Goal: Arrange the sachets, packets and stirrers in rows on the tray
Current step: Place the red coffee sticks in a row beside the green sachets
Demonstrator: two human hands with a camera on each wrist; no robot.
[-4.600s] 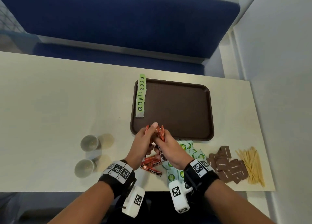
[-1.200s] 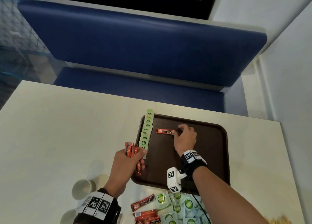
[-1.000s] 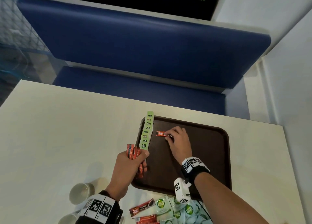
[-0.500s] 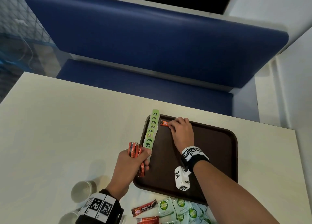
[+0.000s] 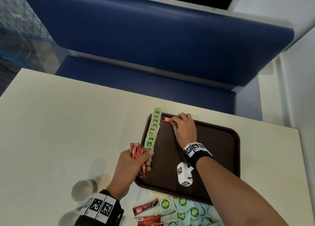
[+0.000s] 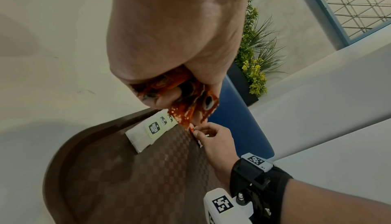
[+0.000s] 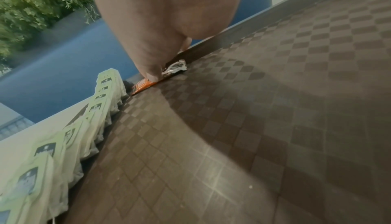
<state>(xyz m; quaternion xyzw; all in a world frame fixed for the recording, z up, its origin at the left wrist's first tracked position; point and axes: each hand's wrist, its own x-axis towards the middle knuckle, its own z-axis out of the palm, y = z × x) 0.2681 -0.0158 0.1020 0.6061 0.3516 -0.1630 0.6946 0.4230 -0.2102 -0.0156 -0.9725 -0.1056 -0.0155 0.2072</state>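
Because the slim red foil coffee sachet looks feather-light, limp and slick, it probably handles best pinched at one end, as the right hand does now, setting it flat at the far left corner of the brown plastic tray, just beside the row of pale green tea sachets. That row shows about eight. The left hand clutches a bundle of red sachets, perhaps four or five. On the cream tabletop, three more red ones lie near two paper cups.
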